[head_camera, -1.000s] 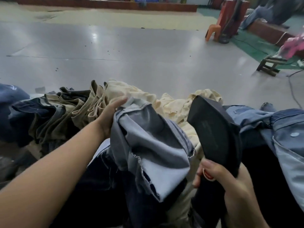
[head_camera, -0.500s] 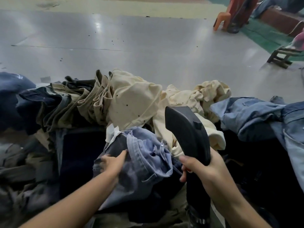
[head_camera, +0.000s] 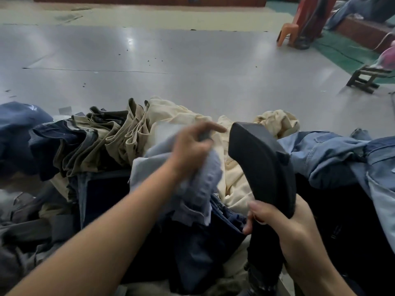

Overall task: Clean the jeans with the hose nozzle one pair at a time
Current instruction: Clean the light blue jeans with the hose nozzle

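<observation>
Denim: left hand [head_camera: 192,150] grips pale jeans [head_camera: 192,178].
Nozzle [head_camera: 263,167]: right hand [head_camera: 284,227] grips handle.
Technique: spread one pair flat first.

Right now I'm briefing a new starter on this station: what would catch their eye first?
Front and centre, the left hand grips a pale blue pair of jeans, lifted above the heap. Just to its right, the right hand holds the black hose nozzle upright by its handle. Behind both lies a cream garment pile, and to the left of that a row of folded khaki and dark trousers.
</observation>
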### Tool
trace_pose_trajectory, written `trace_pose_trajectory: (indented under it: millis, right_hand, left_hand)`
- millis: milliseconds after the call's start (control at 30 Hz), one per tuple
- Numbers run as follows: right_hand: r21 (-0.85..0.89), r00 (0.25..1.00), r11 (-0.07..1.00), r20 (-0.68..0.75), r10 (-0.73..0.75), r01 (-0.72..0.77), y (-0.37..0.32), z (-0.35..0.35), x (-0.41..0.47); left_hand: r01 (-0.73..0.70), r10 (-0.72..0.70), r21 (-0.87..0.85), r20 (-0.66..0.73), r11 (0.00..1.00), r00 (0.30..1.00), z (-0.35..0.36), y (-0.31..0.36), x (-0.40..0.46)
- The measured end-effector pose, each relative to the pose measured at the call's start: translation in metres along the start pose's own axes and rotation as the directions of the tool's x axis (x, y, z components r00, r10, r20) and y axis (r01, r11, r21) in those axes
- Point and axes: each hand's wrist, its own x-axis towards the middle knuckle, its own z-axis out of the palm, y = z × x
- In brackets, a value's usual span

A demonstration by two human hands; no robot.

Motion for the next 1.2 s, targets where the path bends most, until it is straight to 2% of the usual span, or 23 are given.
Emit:
trace_pose_trajectory:
  millis: [33, 67, 100, 133, 167, 200, 233, 267, 300, 333, 367, 400, 467, 500, 567, 700, 767, 867, 933, 1000, 1033, 1100, 1200]
  right_hand:
    - [0.020, 1.000, 1.000, -0.011, -0.018, 0.018, -0.001, 0.000, 0.002]
    - [0.038, 1.000, 0.999, -0.025, -0.020, 0.021, -0.001, 0.000, 0.004]
    - [0.041, 0.999, 0.999, -0.034, -0.013, 0.015, 0.003, -0.002, 0.007]
    - [0.036, 0.999, 0.999, -0.037, 0.006, -0.005, 0.005, -0.002, 0.010]
    - [0.028, 0.999, 0.999, -0.035, 0.031, -0.030, 0.011, -0.003, 0.015]
    - [0.026, 0.997, 0.997, -0.031, 0.075, -0.074, 0.017, -0.005, 0.018]
    - [0.007, 0.994, 0.994, -0.023, 0.111, -0.111, 0.026, -0.010, 0.023]
    - [-0.012, 0.988, 0.988, -0.008, 0.156, -0.156, 0.033, -0.013, 0.026]
    - [-0.035, 0.981, 0.980, 0.005, 0.196, -0.196, 0.043, -0.017, 0.030]
    - [-0.048, 0.970, 0.969, 0.007, 0.243, -0.242, 0.049, -0.020, 0.034]
    - [-0.067, 0.962, 0.960, 0.011, 0.272, -0.271, 0.058, -0.022, 0.037]
    - [-0.090, 0.952, 0.949, 0.010, 0.306, -0.304, 0.065, -0.022, 0.040]
    - [-0.125, 0.945, 0.938, 0.007, 0.328, -0.324, 0.076, -0.018, 0.043]
    - [-0.133, 0.946, 0.939, 0.020, 0.323, -0.318, 0.081, -0.014, 0.044]
    - [-0.134, 0.949, 0.944, 0.059, 0.310, -0.300, 0.086, -0.003, 0.042]
    - [-0.131, 0.962, 0.963, 0.104, 0.251, -0.237, 0.095, 0.026, 0.038]
    - [-0.196, 0.977, 0.960, 0.039, 0.211, -0.200, 0.099, 0.034, 0.039]
    - [-0.195, 0.980, 0.960, -0.066, 0.189, -0.199, 0.095, 0.033, 0.048]
    - [-0.131, 0.974, 0.968, -0.100, 0.201, -0.213, 0.086, 0.026, 0.054]
    - [-0.044, 0.966, 0.972, -0.127, 0.226, -0.233, 0.076, 0.016, 0.059]
    - [-0.014, 0.963, 0.972, -0.140, 0.230, -0.235, 0.071, 0.012, 0.060]
    - [0.013, 0.963, 0.975, -0.150, 0.222, -0.223, 0.061, 0.005, 0.060]
    - [0.035, 0.970, 0.978, -0.119, 0.210, -0.207, 0.051, 0.000, 0.055]
  left_hand:
    - [0.045, -0.053, 0.043, 0.210, 0.998, 0.976, 0.025, -0.004, -0.003]
    - [0.102, -0.152, 0.132, 0.455, 0.986, 0.877, 0.048, -0.013, -0.012]
    - [0.132, -0.263, 0.244, 0.648, 0.961, 0.715, 0.067, -0.025, -0.026]
    - [0.097, -0.340, 0.356, 0.727, 0.930, 0.597, 0.079, -0.039, -0.043]
    - [0.019, -0.339, 0.417, 0.709, 0.908, 0.619, 0.083, -0.051, -0.060]
    - [-0.051, -0.246, 0.441, 0.590, 0.896, 0.769, 0.079, -0.060, -0.072]
    - [-0.080, -0.138, 0.477, 0.406, 0.875, 0.903, 0.072, -0.067, -0.080]
    - [-0.017, -0.110, 0.524, 0.209, 0.851, 0.972, 0.065, -0.077, -0.088]
    - [0.101, -0.131, 0.546, 0.016, 0.831, 0.991, 0.056, -0.085, -0.095]
    - [0.259, -0.224, 0.545, -0.132, 0.797, 0.966, 0.048, -0.092, -0.099]
    - [0.403, -0.351, 0.524, -0.202, 0.750, 0.914, 0.040, -0.101, -0.102]
    - [0.497, -0.476, 0.515, -0.185, 0.698, 0.860, 0.032, -0.106, -0.103]
    - [0.522, -0.673, 0.650, -0.021, 0.553, 0.739, 0.022, -0.112, -0.101]
    - [0.503, -0.705, 0.690, 0.015, 0.521, 0.709, 0.020, -0.114, -0.098]
    - [0.472, -0.718, 0.725, 0.046, 0.502, 0.694, 0.019, -0.111, -0.095]
    - [0.346, -0.582, 0.608, 0.243, 0.715, 0.776, 0.035, -0.086, -0.091]
    - [0.373, -0.539, 0.498, 0.243, 0.783, 0.807, 0.043, -0.077, -0.086]
    - [0.465, -0.543, 0.295, 0.299, 0.835, 0.785, 0.032, -0.076, -0.086]
    - [0.568, -0.619, 0.246, 0.348, 0.785, 0.704, 0.012, -0.083, -0.086]
    - [0.563, -0.727, 0.479, 0.293, 0.673, 0.621, -0.007, -0.093, -0.082]
    - [0.529, -0.756, 0.598, 0.214, 0.602, 0.619, -0.016, -0.100, -0.082]
    - [0.500, -0.726, 0.707, 0.028, 0.500, 0.687, -0.026, -0.109, -0.082]
    - [0.496, -0.570, 0.682, -0.139, 0.538, 0.810, -0.023, -0.107, -0.084]
